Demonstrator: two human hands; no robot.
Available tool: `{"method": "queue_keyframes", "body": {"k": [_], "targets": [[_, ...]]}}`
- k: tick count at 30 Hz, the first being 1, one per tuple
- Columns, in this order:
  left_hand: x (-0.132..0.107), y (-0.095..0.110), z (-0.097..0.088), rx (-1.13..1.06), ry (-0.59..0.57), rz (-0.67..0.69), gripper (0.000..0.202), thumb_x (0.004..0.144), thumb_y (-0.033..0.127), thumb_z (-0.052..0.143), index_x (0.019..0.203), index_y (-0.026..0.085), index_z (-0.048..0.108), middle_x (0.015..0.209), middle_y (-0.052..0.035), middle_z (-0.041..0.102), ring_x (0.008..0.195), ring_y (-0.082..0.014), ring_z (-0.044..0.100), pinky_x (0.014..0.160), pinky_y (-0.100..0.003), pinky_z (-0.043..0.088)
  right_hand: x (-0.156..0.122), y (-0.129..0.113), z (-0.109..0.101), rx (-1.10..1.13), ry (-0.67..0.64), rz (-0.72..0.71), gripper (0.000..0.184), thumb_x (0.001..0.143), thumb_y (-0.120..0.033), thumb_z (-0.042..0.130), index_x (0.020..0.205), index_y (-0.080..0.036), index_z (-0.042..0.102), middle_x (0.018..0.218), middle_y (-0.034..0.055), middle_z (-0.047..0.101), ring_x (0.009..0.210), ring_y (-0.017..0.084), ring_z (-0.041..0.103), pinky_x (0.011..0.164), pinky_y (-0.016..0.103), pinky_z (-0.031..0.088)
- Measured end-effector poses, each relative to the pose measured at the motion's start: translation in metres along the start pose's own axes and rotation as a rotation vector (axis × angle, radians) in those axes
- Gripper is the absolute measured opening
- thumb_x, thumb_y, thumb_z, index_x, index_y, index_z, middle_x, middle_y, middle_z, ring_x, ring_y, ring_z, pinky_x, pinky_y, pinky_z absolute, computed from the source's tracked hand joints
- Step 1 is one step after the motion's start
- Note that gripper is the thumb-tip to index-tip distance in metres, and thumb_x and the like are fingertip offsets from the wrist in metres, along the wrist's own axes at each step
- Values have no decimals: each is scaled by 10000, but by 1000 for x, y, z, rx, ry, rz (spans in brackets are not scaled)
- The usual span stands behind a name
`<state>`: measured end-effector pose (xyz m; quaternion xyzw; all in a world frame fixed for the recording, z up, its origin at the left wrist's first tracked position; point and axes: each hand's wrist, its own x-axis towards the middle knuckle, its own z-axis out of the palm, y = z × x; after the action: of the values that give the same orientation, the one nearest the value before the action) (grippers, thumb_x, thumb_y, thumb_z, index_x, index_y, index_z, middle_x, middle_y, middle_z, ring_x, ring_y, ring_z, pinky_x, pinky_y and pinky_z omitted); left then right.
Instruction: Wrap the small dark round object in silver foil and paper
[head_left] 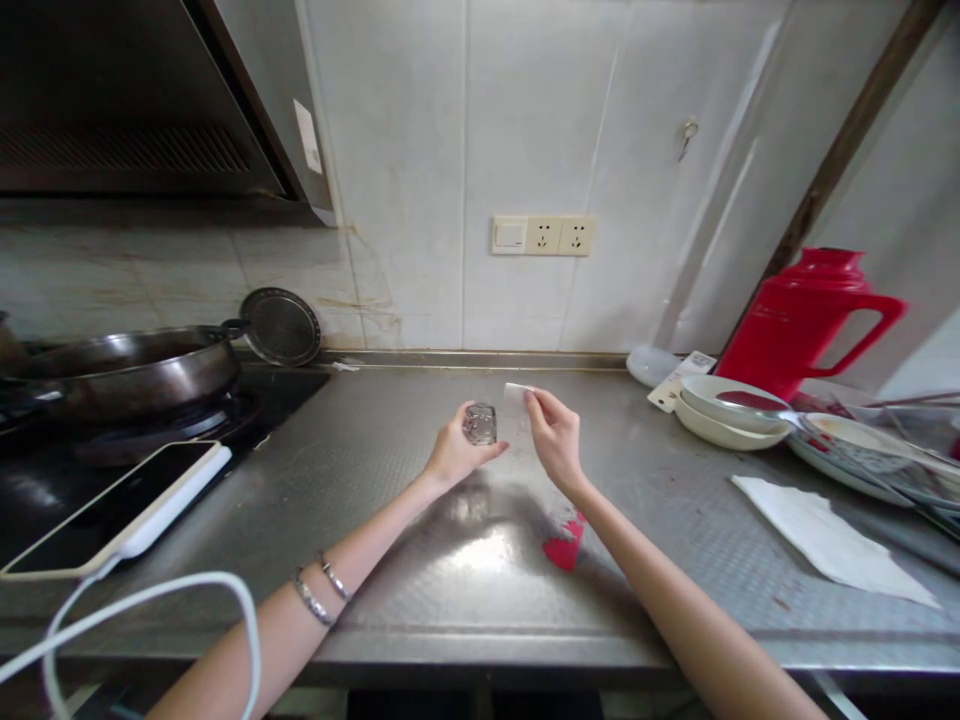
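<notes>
A dark object, best kept steady, is clasped by the left hand; beside that hand, a white slip is pinched by the right hand.

A clear container is held near a white strip.

Left of the hands, a pan is set on the stove; right, bowls are stacked before a red flask.

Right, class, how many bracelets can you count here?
2, both on the left forearm: a thin bracelet nearer the left hand, a wider bracelet further back. No others show.
</notes>
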<state>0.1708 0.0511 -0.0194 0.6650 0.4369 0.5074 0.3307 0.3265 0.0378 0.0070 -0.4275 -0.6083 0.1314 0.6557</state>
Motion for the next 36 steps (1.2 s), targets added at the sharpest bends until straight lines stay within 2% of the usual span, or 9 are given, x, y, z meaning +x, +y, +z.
{"method": "queue_keyframes", "body": {"k": [3,7,11,16,20,26,28,32,36], "targets": [[-2,0,1,27,-6,40,871,542,377,837,1280,138,439,1066,-119,668,957,-226,650,862,-346,522,2,7,6,121,-131,170,356,826,-480,543,921,-187,720,948,60,724,910,227,648,767,333,528],[-1,1,0,14,-23,74,821,568,337,825,1276,161,448,1099,-108,666,979,-226,646,886,-356,506,-1,4,10,337,-348,464,394,768,-505,604,1007,-209,709,1016,68,712,945,239,655,650,306,548],[2,-4,-1,-8,-3,59,800,566,289,826,1269,172,462,1087,-96,676,981,-220,648,876,-344,509,-5,-6,8,477,-493,506,443,729,-388,679,1146,-243,638,1099,60,684,960,212,654,640,252,539],[4,-11,-1,-45,-8,38,820,561,281,833,1281,174,456,1069,-93,684,986,-219,649,880,-344,511,-6,-12,8,463,-493,489,492,674,-306,729,1150,-238,621,1099,56,680,896,194,670,640,245,544],[3,-11,-2,-96,-74,39,1003,526,270,854,1383,193,337,1152,-117,649,1056,-244,625,931,-389,490,-4,-10,7,461,-440,557,481,657,-313,754,1111,-209,632,1016,59,701,865,204,677,649,282,571],[1,-11,-8,47,-204,228,1265,482,329,871,1470,228,89,1395,-178,447,1269,-301,468,1063,-479,362,-1,-4,4,557,-438,663,412,722,-389,709,1077,-190,646,1022,92,701,764,219,687,596,356,602],[2,-11,-10,125,-182,260,1248,487,361,864,1465,231,100,1413,-175,421,1284,-301,449,1064,-469,361,-1,-5,5,571,-440,675,393,736,-404,695,1060,-184,660,1041,95,696,733,210,683,564,339,598],[1,-11,-10,185,-143,249,1079,553,379,825,1420,229,202,1282,-139,553,1142,-273,571,968,-433,449,-2,-9,5,554,-445,669,367,744,-416,681,1026,-180,681,993,91,704,673,190,674,473,274,555],[-2,-8,-8,179,-99,235,941,554,379,822,1325,214,309,1179,-114,609,1049,-253,614,900,-387,478,-2,-11,2,441,-503,671,393,774,-473,637,1080,-229,663,997,65,698,697,186,679,513,301,573]]}}
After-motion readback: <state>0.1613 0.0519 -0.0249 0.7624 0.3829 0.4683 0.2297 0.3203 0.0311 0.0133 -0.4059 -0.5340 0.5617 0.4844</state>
